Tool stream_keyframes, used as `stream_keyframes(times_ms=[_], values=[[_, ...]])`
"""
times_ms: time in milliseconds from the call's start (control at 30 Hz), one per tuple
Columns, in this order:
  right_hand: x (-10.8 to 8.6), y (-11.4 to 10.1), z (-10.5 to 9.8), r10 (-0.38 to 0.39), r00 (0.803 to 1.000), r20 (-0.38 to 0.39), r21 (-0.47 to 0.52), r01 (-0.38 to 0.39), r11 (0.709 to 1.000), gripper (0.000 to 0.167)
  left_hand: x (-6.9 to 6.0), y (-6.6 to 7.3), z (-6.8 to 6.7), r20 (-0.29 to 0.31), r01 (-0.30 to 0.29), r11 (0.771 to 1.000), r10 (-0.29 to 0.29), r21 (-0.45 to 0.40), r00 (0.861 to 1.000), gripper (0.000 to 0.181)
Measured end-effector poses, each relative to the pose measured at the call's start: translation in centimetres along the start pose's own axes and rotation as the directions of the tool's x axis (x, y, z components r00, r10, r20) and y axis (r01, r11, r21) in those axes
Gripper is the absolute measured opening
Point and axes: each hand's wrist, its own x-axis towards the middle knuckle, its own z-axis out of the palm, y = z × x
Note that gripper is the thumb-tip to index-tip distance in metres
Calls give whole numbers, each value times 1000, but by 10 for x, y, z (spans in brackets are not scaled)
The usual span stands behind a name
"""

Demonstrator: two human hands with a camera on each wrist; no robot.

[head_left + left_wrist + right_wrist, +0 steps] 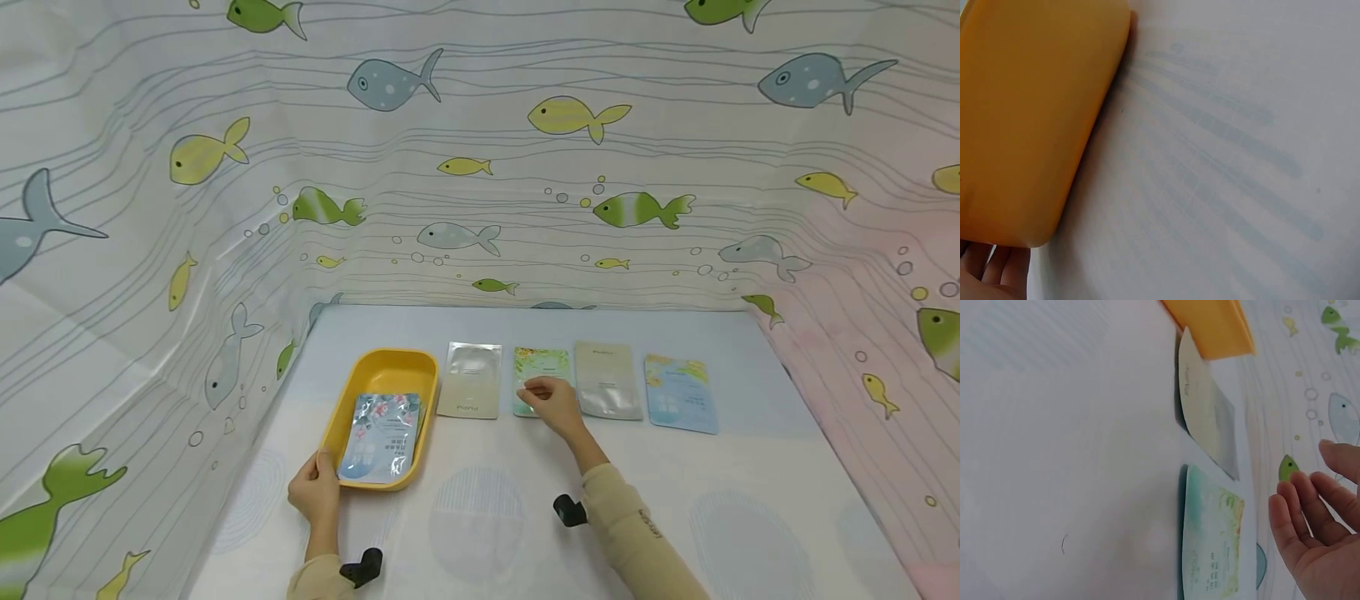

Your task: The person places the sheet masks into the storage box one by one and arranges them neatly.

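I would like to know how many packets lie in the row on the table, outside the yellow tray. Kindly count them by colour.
Silver-beige packets: 2
Green packet, partly behind the right hand: 1
Blue packet: 1
Total: 4

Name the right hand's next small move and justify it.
Probably lower the right hand to the green packet and pinch its edge: the hand looks empty and, in the head view, overlaps that packet, while the left hand holds the yellow tray, where a blue floral packet lies.
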Motion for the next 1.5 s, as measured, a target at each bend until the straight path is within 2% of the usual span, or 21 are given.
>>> stream_keyframes(times_ms=[200,467,867,1300,1500], values=[[-2,8,-12,29,999,-31,0,-29,1000,24,0,0,1,0,8,1000,-8,0,1000,28],[-4,18,-33,48,997,-62,-45,-51,998,27,0,-1,1,-11,-4,1000,4,9,1000,27],[-9,37,-66,107,988,-109,-99,-118,988,31,0,0,-1,1,10,1000,-10,8,1000,28],[-21,61,-103,78,981,-176,-207,-114,972,30,-1,-1,-1,-5,-1,1000,1,16,1000,28],[-26,75,-121,46,970,-239,-262,-110,959,31,0,-1,-1,6,-2,1000,2,12,1000,28]])
